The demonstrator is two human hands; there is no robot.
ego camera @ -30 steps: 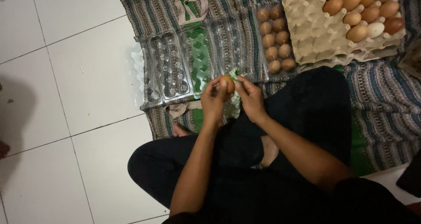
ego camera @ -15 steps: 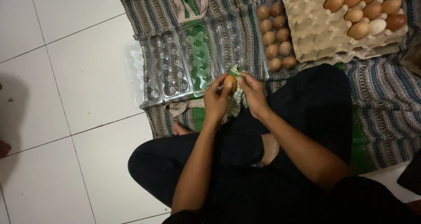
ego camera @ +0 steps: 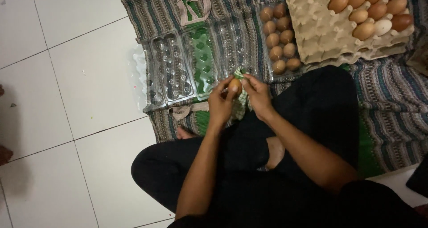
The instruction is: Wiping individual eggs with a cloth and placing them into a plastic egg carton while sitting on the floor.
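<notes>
Both hands meet just above the person's crossed legs, over the near edge of a striped woven mat (ego camera: 392,98) that lies on the white tiled floor (ego camera: 80,76). Left hand (ego camera: 221,101) has its fingers closed around a brown egg (ego camera: 234,85), holding it up with the thumb on the side toward the other hand. Right hand (ego camera: 257,94) is pressed close against the egg from the opposite side, its fingers pinched on a green checked cloth (ego camera: 241,104) that peeks out above the fingertips and hangs down between the two wrists. Just beyond the hands lie clear plastic egg cartons (ego camera: 178,69), opened flat and side by side on the mat; the compartments on the left show no eggs, while the section furthest right holds two rows of brown eggs (ego camera: 279,39). Beside that, toward the upper right, sits a grey pulp egg tray (ego camera: 321,31), tilted slightly, with brown eggs and one pale one gathered in its far corner (ego camera: 370,14) and the nearer cups bare. A beige strap loop (ego camera: 194,0) rests on the mat at the top, and another strap end (ego camera: 185,111) lies near the left hand by the carton's edge. The person wears dark trousers, with a bare foot showing under the left forearm.
</notes>
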